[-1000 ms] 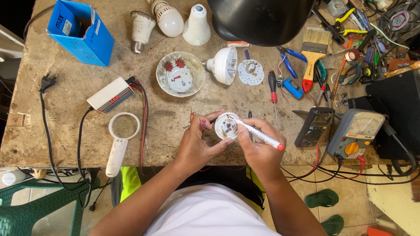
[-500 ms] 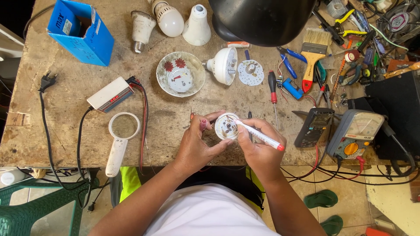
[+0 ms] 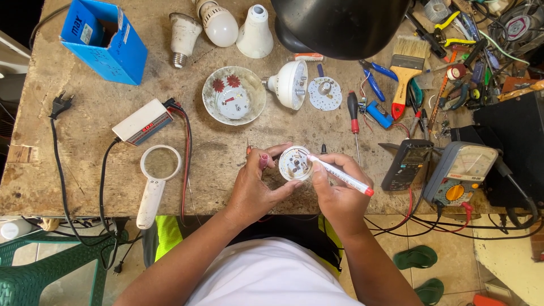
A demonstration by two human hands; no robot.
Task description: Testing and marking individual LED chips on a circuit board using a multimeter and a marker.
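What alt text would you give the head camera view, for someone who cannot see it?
A left hand holds a round white bulb base while the right hand touches a white pen-like tool to it, above a cluttered workbench with a floral bowl, magnifying glass and multimeters.

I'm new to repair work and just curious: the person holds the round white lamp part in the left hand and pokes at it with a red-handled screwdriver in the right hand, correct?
Not quite. In the head view the right hand holds a white pen-like tool with a red end, not the screwdriver, which lies on the bench. The left hand does hold the round white lamp part.
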